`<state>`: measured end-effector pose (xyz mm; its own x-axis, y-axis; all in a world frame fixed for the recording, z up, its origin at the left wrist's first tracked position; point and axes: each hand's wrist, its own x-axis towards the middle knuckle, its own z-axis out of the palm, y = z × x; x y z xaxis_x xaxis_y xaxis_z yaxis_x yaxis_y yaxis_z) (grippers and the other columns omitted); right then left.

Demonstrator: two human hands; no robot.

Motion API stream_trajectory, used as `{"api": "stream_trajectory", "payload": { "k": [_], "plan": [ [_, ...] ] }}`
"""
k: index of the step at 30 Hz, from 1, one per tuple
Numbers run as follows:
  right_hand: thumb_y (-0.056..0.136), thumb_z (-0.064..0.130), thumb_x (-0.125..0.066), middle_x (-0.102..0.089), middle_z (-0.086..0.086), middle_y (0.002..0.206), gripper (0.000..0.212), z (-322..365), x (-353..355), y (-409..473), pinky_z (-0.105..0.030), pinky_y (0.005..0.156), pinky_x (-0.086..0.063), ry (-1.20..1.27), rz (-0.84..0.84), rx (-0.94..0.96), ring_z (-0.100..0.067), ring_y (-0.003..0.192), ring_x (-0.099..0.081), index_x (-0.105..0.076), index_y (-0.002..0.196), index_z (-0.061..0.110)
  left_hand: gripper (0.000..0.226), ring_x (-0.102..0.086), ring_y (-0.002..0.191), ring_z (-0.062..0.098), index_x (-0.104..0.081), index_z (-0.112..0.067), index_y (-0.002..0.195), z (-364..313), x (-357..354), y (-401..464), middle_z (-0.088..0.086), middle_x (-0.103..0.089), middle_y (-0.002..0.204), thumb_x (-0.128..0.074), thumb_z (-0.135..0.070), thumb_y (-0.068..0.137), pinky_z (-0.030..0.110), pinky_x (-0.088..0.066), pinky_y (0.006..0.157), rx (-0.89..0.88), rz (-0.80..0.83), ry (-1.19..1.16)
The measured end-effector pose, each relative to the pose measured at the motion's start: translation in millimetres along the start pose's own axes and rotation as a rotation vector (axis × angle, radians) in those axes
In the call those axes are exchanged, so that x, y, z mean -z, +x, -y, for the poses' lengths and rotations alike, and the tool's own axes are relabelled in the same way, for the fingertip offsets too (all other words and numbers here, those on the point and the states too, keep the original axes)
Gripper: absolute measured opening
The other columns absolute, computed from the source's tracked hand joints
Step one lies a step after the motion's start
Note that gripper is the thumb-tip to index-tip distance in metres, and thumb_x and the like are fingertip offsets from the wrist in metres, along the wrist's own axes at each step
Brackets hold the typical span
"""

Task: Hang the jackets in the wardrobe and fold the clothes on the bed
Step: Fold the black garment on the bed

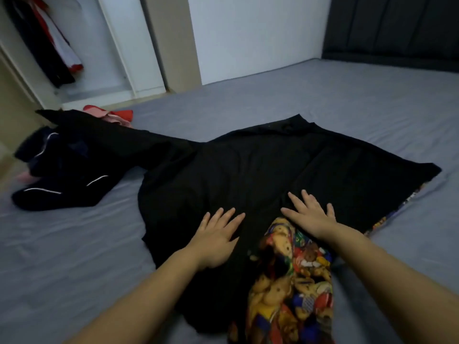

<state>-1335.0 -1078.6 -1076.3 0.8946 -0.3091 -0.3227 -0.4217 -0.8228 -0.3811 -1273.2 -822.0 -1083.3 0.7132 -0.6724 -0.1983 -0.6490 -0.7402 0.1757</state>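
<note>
Jackets (62, 53) hang in the open wardrobe (119, 45) at far left, dark clothes (62, 167) heaped on the bed (323, 100) below. Mid-bed, a black garment (260, 170) lies spread. Left hand (217, 238) and right hand (309, 216) press it, fingers flat, grasping nothing.

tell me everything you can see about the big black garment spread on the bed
The black garment lies spread flat on the grey bed sheet, matte and softly creased like thin woven cloth. One long sleeve stretches left over a dark navy pile. A bright bear-print fabric shows at its near edge and right hem; whether it is a lining is unclear. The left hand and right hand press flat on it, fingers straight.
</note>
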Motion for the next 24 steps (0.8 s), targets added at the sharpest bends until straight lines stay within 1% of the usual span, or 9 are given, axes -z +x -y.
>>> {"api": "stream_trajectory", "payload": {
  "k": [3,5,7,10,12,14,16,19,24],
  "plan": [
    [0.090,0.065,-0.042,-0.014,0.004,0.161,0.071,28.6,13.5,-48.6,-0.046,0.121,-0.004,0.433,0.042,0.132,-0.018,0.148,-0.012,-0.030,0.150,0.029,0.067,-0.019,0.145,0.028,-0.032,-0.028,0.150,24.4,-4.5,-67.3,0.006,-0.023,0.157,-0.055,-0.049,0.092,0.041,-0.010,0.120,0.328,-0.463,-0.192],
    [0.082,0.068,-0.051,-0.037,0.008,0.148,0.069,47.3,26.7,-83.7,-0.040,0.113,-0.030,0.803,0.073,0.168,-0.015,0.133,-0.040,-0.044,0.141,0.033,0.063,-0.039,0.130,0.036,-0.045,-0.014,0.141,40.8,-4.0,-98.1,0.016,-0.040,0.144,-0.065,-0.034,0.084,0.044,-0.031,0.113,0.705,-0.669,-0.671],
    [0.081,0.065,-0.056,-0.045,0.009,0.140,0.057,63.1,32.5,-112.5,-0.030,0.097,-0.042,0.752,0.218,0.212,-0.010,0.118,-0.051,-0.049,0.133,0.044,0.056,-0.056,0.113,0.035,-0.050,-0.006,0.130,43.5,2.2,-110.8,0.019,-0.056,0.129,-0.065,-0.024,0.079,0.048,-0.047,0.101,0.759,-0.652,-1.274],
    [0.090,0.047,-0.059,-0.015,0.008,0.158,0.056,75.4,25.1,-132.2,-0.037,0.116,-0.021,0.245,0.392,0.171,-0.019,0.146,-0.015,-0.041,0.142,0.041,0.043,-0.065,0.102,0.032,-0.051,-0.009,0.127,25.8,17.2,-120.8,0.014,-0.065,0.116,-0.063,-0.015,0.086,0.047,-0.055,0.090,0.695,-0.311,-1.622],
    [0.088,0.055,-0.057,-0.004,0.002,0.161,0.068,67.8,16.6,-141.1,-0.045,0.119,-0.015,0.208,0.302,0.015,-0.027,0.148,-0.005,-0.032,0.148,0.036,0.041,-0.063,0.102,0.034,-0.049,-0.007,0.125,7.7,23.7,-132.8,0.015,-0.063,0.115,-0.061,-0.013,0.087,0.049,-0.054,0.090,0.658,-0.227,-1.370],
    [0.089,0.059,-0.053,-0.028,-0.010,0.150,0.071,50.0,14.3,-158.5,-0.043,0.105,-0.038,0.274,0.089,-0.146,-0.033,0.135,-0.034,-0.035,0.147,0.023,0.040,-0.056,0.103,0.033,-0.043,-0.010,0.117,-0.4,23.2,-148.2,0.011,-0.053,0.114,-0.059,-0.008,0.081,0.047,-0.051,0.088,0.512,-0.559,-0.764],
    [0.092,0.037,-0.056,-0.054,-0.014,0.113,0.054,26.4,15.8,-171.4,-0.034,0.075,-0.049,0.457,0.112,-0.224,-0.026,0.095,-0.057,-0.045,0.137,0.008,0.050,-0.048,0.103,0.027,-0.041,-0.014,0.117,-17.9,25.9,-175.6,0.006,-0.043,0.114,-0.057,-0.005,0.071,0.045,-0.046,0.088,-0.004,-0.903,-0.354],
    [0.084,0.005,-0.059,-0.058,-0.015,0.101,0.052,9.4,20.8,-189.7,-0.033,0.070,-0.051,0.659,0.290,-0.214,-0.024,0.084,-0.057,-0.041,0.133,0.010,0.066,-0.040,0.131,0.031,-0.041,-0.027,0.141,-52.0,26.9,-196.7,0.008,-0.040,0.141,-0.054,-0.016,0.077,0.050,-0.032,0.110,-0.694,-0.744,0.151],
    [0.086,-0.008,-0.054,-0.068,-0.015,0.086,0.050,16.7,19.8,-202.9,-0.034,0.070,-0.054,0.503,0.452,-0.162,-0.023,0.072,-0.066,-0.044,0.127,0.017,0.020,-0.047,0.133,0.020,-0.070,-0.030,0.095,-88.3,27.7,-195.9,-0.004,-0.056,0.138,-0.051,-0.024,0.094,0.050,-0.029,0.117,-0.890,-0.772,0.721]
  ]
}}
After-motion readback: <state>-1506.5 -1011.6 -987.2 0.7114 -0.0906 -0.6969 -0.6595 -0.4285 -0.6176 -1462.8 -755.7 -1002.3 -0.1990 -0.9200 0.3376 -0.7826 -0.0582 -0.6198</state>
